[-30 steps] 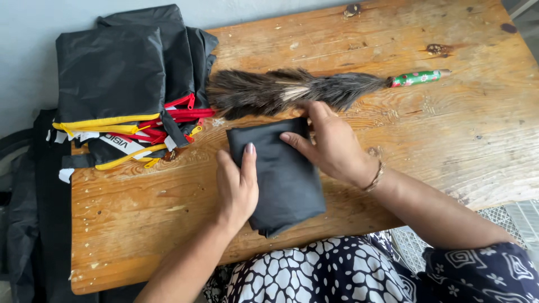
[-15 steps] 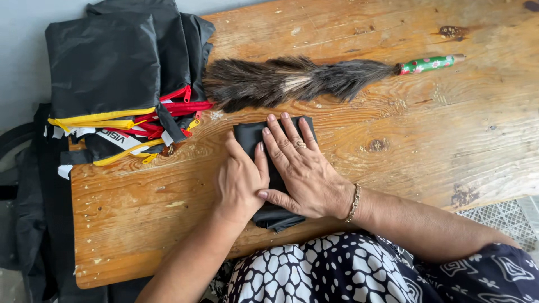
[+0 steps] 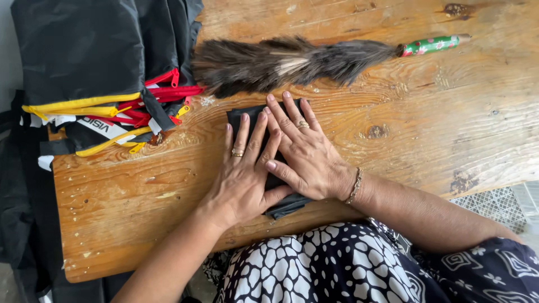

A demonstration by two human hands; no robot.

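A: Entry, hands first. The left hand [image 3: 242,171] lies flat, palm down, fingers spread, on the folded black cloth [image 3: 238,118]. The right hand [image 3: 306,154] lies flat as well, fingers together and pointing away from the person, its thumb crossing the left hand's fingers. Neither hand grips anything; both press.

B: Position of the cloth?

A: On the wooden worktop [image 3: 449,123], near its front edge, just in front of the person's patterned lap. A dark corner shows below the palms at the edge; the far corner shows beyond the left fingertips.

B: Step in hand, as judged?

A: Flattening a fold. The piece reads as already folded small, and the palms set the crease.

B: What the next move calls for?

A: Judgement only: even pressure sweeping outward so the layers do not slip, then a grip on one edge without springing the fold open.

B: Surroundings?

A: A feather duster [image 3: 292,59] with a green handle lies just beyond the cloth. To the left, a pile of black bags [image 3: 84,50] with red and yellow zips overhangs the worktop's end.
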